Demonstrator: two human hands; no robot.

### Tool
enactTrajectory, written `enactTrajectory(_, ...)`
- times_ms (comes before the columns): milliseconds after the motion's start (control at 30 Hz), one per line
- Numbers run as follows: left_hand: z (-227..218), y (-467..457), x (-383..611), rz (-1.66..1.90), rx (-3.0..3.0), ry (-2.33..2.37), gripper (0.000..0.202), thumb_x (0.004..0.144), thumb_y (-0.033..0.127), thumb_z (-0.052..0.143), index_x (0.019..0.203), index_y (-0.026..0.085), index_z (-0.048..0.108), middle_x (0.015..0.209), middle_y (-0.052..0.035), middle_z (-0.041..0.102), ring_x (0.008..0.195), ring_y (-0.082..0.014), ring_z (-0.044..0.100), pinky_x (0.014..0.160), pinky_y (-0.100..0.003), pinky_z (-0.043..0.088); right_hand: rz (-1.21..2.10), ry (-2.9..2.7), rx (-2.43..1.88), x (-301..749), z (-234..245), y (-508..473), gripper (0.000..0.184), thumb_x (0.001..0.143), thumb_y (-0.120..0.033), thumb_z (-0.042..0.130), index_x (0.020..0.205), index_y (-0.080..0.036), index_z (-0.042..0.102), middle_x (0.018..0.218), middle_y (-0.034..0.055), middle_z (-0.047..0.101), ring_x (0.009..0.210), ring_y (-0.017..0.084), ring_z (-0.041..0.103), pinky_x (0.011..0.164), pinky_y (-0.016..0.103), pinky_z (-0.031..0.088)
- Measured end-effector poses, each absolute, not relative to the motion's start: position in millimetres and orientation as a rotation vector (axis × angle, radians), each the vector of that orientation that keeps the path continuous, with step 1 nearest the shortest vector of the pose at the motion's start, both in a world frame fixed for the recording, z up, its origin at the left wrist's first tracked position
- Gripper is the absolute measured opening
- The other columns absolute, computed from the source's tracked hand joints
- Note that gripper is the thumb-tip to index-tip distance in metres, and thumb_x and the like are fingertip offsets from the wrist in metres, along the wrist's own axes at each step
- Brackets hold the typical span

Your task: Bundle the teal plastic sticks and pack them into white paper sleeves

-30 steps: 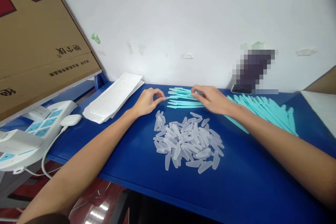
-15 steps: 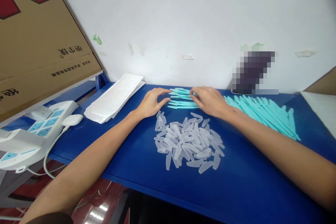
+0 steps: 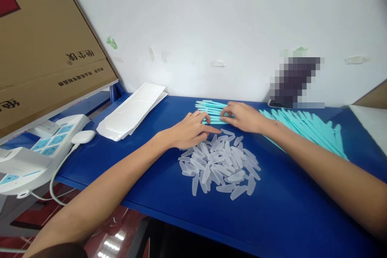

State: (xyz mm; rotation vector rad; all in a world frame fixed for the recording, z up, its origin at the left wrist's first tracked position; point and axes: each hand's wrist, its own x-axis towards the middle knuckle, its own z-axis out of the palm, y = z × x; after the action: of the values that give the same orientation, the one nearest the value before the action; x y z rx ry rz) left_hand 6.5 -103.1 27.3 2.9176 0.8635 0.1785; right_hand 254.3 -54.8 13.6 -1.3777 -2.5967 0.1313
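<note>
A box (image 3: 45,32) bears Chinese lettering (image 3: 80,55) and ® (image 3: 69,63); the left hand (image 3: 188,131) spreads, empty; the right hand (image 3: 243,117) half-curls at sticks (image 3: 211,107), hold unclear.

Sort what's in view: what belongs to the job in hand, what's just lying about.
Likely the job:
turquoise sticks, some by the right hand
translucent pieces, near the left hand

Apparently lying about:
white packets
power strip
cardboard box
</note>
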Motion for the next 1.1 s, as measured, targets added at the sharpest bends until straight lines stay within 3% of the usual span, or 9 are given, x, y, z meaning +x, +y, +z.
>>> enactTrajectory(167, 30, -103, 4, 0.098, 2.928, 0.896, 0.044, 0.097, 0.025, 0.037, 0.128, 0.034, 0.067, 0.117, -0.0093, 0.051, 0.099, -0.0246, 0.046, 0.085, -0.04, 0.035, 0.351, -2.571, -1.501, 252, 20, -54, 0.023, 0.09, -0.037, 0.055, 0.092, -0.018, 0.067, 0.082, 0.0058, 0.06, 0.074, 0.019, 0.055, 0.067, 0.029, 0.036)
enactTrajectory(333, 31, -100, -2, 0.162, 2.949, 0.932, 0.036, 0.098, 0.034, 0.045, 0.123, 0.03, 0.07, 0.114, -0.0091, 0.055, 0.097, -0.0243, 0.047, 0.084, -0.038, 0.034, 0.442, -2.594, -1.509, 252, 25, -57, 0.019, 0.091, -0.033, 0.052, 0.084, -0.018, 0.061, 0.073, 0.0033, 0.058, 0.064, 0.016, 0.051, 0.062, 0.028, 0.034)
enactTrajectory(467, 32, -101, -2, 0.184, 2.96, 0.862, 0.039, 0.1, 0.033, 0.041, 0.134, 0.034, 0.063, 0.114, -0.009, 0.056, 0.093, -0.0232, 0.047, 0.081, -0.037, 0.033, 0.456, -2.581, -1.517, 253, 25, -60, 0.02, 0.092, -0.035, 0.049, 0.092, -0.018, 0.059, 0.076, 0.0039, 0.061, 0.065, 0.017, 0.052, 0.062, 0.029, 0.035)
enactTrajectory(633, 31, -101, 0, 0.2, 2.949, 0.79, 0.034, 0.101, 0.04, 0.044, 0.118, 0.034, 0.073, 0.112, -0.0089, 0.057, 0.097, -0.0245, 0.049, 0.08, -0.037, 0.033, 0.472, -2.584, -1.495, 254, 28, -62, 0.023, 0.092, -0.038, 0.051, 0.097, -0.018, 0.06, 0.076, 0.0044, 0.064, 0.065, 0.017, 0.055, 0.061, 0.029, 0.036)
enactTrajectory(800, 27, -100, 3, 0.242, 2.848, 0.843, 0.028, 0.098, 0.043, 0.051, 0.107, 0.029, 0.074, 0.107, -0.0072, 0.057, 0.099, -0.0242, 0.048, 0.083, -0.037, 0.033, 0.451, -2.594, -1.525, 254, 29, -60, 0.027, 0.09, -0.039, 0.054, 0.103, -0.016, 0.063, 0.077, 0.0043, 0.064, 0.065, 0.018, 0.057, 0.061, 0.029, 0.037)
enactTrajectory(933, 28, -99, 2, 0.246, 2.812, 0.86, 0.032, 0.101, 0.044, 0.046, 0.104, 0.026, 0.072, 0.106, -0.0076, 0.057, 0.097, -0.0237, 0.047, 0.083, -0.035, 0.033, 0.417, -2.609, -1.573, 253, 30, -58, 0.021, 0.091, -0.033, 0.053, 0.097, -0.016, 0.065, 0.077, 0.0047, 0.064, 0.065, 0.017, 0.057, 0.06, 0.028, 0.037)
enactTrajectory(1100, 30, -93, -9, 0.251, 2.869, 0.856, 0.035, 0.103, 0.043, 0.041, 0.115, 0.033, 0.072, 0.108, -0.0076, 0.057, 0.094, -0.0236, 0.047, 0.081, -0.036, 0.032, 0.356, -2.655, -1.562, 256, 26, -56, 0.021, 0.093, -0.03, 0.05, 0.09, -0.017, 0.066, 0.083, 0.0069, 0.069, 0.072, 0.019, 0.062, 0.064, 0.028, 0.04)
